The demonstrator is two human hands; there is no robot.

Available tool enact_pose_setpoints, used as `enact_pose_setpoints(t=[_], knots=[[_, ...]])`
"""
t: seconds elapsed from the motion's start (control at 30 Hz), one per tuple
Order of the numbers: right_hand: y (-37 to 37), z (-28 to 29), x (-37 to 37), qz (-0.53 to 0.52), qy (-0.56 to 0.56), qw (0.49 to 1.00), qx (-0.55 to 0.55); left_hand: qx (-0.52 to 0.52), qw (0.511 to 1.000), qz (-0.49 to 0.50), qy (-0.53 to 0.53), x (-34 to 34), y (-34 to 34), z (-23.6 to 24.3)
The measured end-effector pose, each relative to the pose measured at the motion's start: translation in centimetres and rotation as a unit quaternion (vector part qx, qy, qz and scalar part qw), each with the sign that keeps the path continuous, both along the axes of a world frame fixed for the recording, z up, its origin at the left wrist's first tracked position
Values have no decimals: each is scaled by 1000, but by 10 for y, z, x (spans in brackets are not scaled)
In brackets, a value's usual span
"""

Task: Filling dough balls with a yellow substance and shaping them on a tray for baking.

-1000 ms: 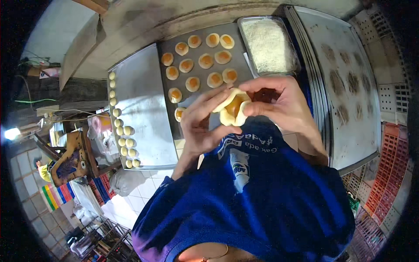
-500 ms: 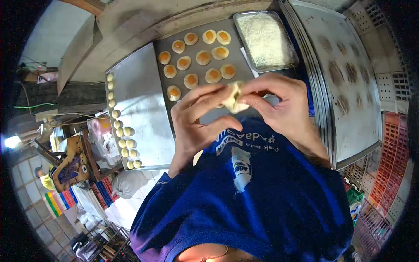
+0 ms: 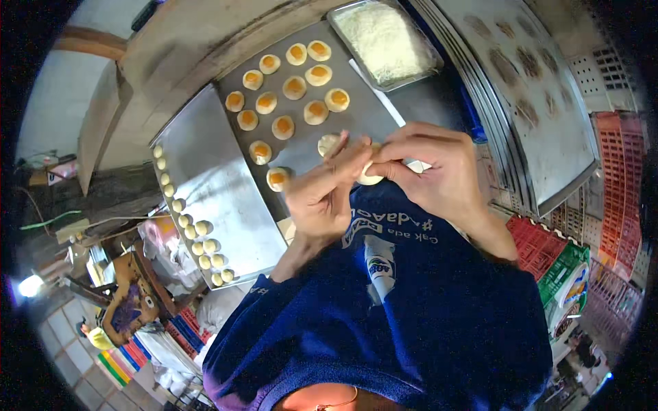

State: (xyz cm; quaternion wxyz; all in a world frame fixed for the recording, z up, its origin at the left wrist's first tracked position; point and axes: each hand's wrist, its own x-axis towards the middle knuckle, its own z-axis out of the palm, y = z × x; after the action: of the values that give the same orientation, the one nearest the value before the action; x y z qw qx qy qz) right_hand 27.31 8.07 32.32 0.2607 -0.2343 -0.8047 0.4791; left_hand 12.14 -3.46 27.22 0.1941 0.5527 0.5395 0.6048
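Note:
Both hands come together in front of my chest around a small pale piece of dough (image 3: 371, 177). The thumb and fingers of my right hand (image 3: 442, 171) pinch its upper side. My left hand (image 3: 319, 195) has its fingertips against the other side, and much of the dough is hidden between them. Just beyond the left fingers, a pale round dough piece (image 3: 328, 144) lies on the dark tray (image 3: 301, 152), partly covered. Several flattened dough rounds (image 3: 295, 88) with orange filling on top are spread over that tray.
At left, a shiny metal tray (image 3: 229, 198) carries several small dough balls (image 3: 201, 227) along its outer side. A rectangular pan of pale shreds (image 3: 391, 44) stands at the far right of the dark tray. Stacked baking trays (image 3: 528, 130) and red crates (image 3: 620, 185) are further right.
My view has turned, so the trays appear shifted and tilted. The dough between my hands showed an open, folded edge before and looks rounder now. My left hand has drawn closer to the right.

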Motion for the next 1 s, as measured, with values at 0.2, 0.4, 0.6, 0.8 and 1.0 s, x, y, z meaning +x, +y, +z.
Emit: enact_pose_setpoints(t=[0.2,0.4,0.6,0.8,1.0], knots=[[-29,-9,-5,-99,31,991,80,-7,996,19,-88,16,-2,5],[-48,-14,4,-158,61,980,103,86,977,72,-183,36,8,-1],[-48,-9,14,-125,5,991,55,-17,828,-46,-559,47,1,-32],[-25,-22,38,-58,74,975,200,-314,861,-5,-401,55,25,-18],[-4,-12,82,-93,42,980,173,-336,870,-44,-359,88,59,-10]])
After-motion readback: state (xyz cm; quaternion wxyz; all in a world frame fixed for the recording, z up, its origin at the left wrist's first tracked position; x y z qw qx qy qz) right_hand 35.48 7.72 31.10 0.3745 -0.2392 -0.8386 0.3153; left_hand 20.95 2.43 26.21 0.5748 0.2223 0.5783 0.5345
